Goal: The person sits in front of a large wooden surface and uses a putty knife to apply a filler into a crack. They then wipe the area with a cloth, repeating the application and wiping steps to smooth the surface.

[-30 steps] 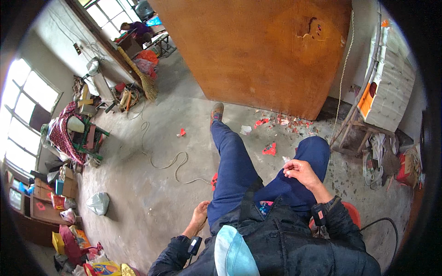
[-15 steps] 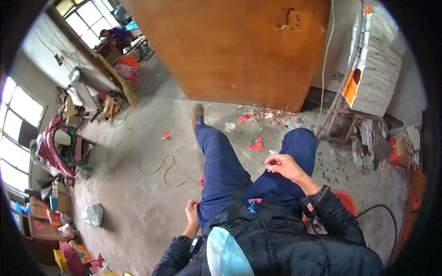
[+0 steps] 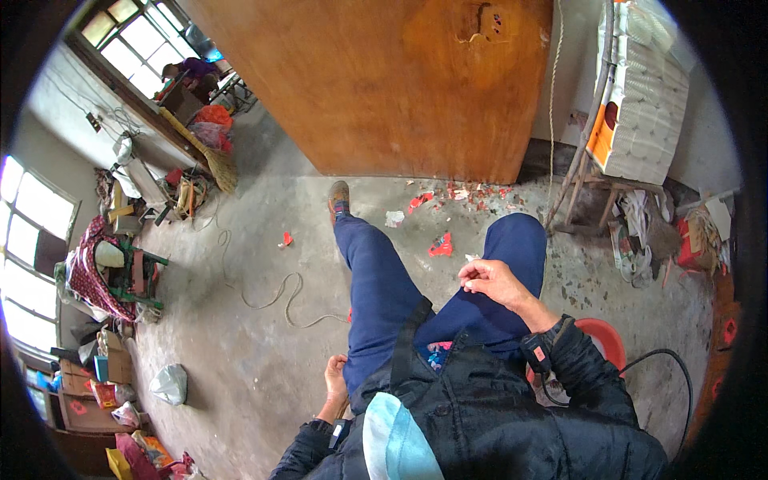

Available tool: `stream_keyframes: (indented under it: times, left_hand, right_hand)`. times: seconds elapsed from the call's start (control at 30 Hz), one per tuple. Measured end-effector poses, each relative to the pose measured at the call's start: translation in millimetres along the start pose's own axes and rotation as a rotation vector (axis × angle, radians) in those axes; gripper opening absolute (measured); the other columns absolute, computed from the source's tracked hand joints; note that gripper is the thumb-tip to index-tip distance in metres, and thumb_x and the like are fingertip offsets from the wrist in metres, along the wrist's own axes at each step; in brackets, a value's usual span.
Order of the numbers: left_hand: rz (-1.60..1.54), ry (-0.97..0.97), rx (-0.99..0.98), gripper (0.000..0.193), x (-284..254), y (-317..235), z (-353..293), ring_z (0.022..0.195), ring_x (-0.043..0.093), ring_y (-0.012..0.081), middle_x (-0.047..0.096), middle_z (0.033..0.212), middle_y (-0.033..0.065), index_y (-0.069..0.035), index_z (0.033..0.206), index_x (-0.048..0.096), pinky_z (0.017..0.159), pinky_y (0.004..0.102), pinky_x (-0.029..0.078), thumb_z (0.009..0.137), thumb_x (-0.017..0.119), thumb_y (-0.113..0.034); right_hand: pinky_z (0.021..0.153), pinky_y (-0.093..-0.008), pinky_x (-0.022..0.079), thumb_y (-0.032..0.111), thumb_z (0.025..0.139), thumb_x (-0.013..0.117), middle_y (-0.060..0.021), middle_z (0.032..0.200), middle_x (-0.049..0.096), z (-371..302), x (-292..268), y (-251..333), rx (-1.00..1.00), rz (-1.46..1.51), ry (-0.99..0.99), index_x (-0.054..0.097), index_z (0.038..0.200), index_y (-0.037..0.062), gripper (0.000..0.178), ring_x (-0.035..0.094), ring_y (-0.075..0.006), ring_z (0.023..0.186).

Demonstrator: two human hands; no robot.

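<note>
My right hand [image 3: 494, 283] is over my right thigh [image 3: 518, 248]. Its fingers are curled in against the thumb; whether anything small is between them I cannot make out. Low beside my left thigh [image 3: 376, 272] is my left hand [image 3: 335, 378], its fingers bent and partly hidden by the trouser leg, so what they hold, if anything, does not show. A white scrap [image 3: 472, 258] lies on the floor just beyond the right fingertips. A red paper scrap [image 3: 441, 245] is a little farther off.
A big brown wooden panel [image 3: 384, 96] stands ahead, with torn scraps [image 3: 480, 194] at its foot. A red basin [image 3: 606, 340] sits by my right side. Rope [image 3: 292, 300] curls across the floor at left, near a grey-white bag [image 3: 169, 384]. Farther back, a broom [image 3: 220, 170] leans; another person [image 3: 196, 70] bends over.
The view has shifted slightly, so the panel and floor items sit a little farther left. My hands keep nearly the same places and poses.
</note>
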State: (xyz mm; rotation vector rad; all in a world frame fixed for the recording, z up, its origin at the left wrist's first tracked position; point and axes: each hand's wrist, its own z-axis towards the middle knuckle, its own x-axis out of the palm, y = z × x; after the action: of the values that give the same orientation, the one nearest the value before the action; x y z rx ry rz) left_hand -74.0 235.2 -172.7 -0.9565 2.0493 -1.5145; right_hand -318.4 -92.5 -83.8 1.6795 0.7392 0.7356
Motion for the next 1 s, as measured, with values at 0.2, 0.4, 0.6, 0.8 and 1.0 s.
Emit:
stream_keyframes:
  times: [0.2,0.4,0.6,0.8,1.0]
  left_hand:
    - [0.622,-0.183,0.055,0.009,0.8,14.5,21.4,0.076,0.051,0.0116,0.055,0.079,0.0022,-0.004,0.08,0.053,0.068,0.0242,0.043,0.077,0.05,0.004]
    - [0.091,0.009,-0.127,0.017,-14.0,22.0,21.2,0.082,0.053,0.0134,0.056,0.09,0.0036,-0.005,0.094,0.052,0.074,0.0235,0.044,0.079,0.051,0.004]
    - [-0.208,0.289,-0.271,0.022,-32.3,14.2,11.0,0.096,0.054,0.0146,0.054,0.105,0.0067,-0.005,0.108,0.047,0.081,0.0257,0.047,0.087,0.048,0.001]
    - [-0.291,0.285,-0.275,0.025,-29.0,24.8,13.1,0.098,0.054,0.0163,0.054,0.109,0.0092,-0.004,0.111,0.046,0.083,0.0276,0.047,0.087,0.048,0.002]
    - [-0.309,0.192,-0.328,0.021,-19.7,34.0,15.3,0.092,0.056,0.0175,0.056,0.103,0.0112,-0.003,0.11,0.046,0.082,0.0289,0.049,0.089,0.049,-0.004]
  right_hand:
    - [0.071,-0.0239,0.047,-0.002,0.079,0.054,-0.0045,0.085,0.059,4.0,3.4,3.2,0.064,-0.013,-0.022,0.056,0.096,-0.0024,0.017,0.058,-0.0113,0.078]
    - [0.066,-0.0221,0.046,-0.002,0.078,0.056,-0.0039,0.083,0.059,5.1,4.1,5.6,0.023,-0.021,-0.001,0.057,0.095,-0.0011,0.017,0.058,-0.0104,0.074]
    - [0.065,-0.0224,0.046,-0.002,0.077,0.056,-0.0046,0.084,0.059,2.4,-2.7,5.3,0.03,-0.025,-0.021,0.057,0.095,-0.0007,0.017,0.058,-0.0109,0.074]
    - [0.067,-0.0228,0.047,-0.002,0.078,0.055,-0.0067,0.086,0.061,4.8,-1.4,5.5,0.065,-0.056,-0.027,0.057,0.097,-0.0016,0.019,0.059,-0.0124,0.075]
    - [0.065,-0.0219,0.046,-0.002,0.077,0.056,-0.0038,0.083,0.059,5.1,1.2,5.4,0.044,0.002,-0.006,0.057,0.094,-0.0017,0.018,0.057,-0.0103,0.074]
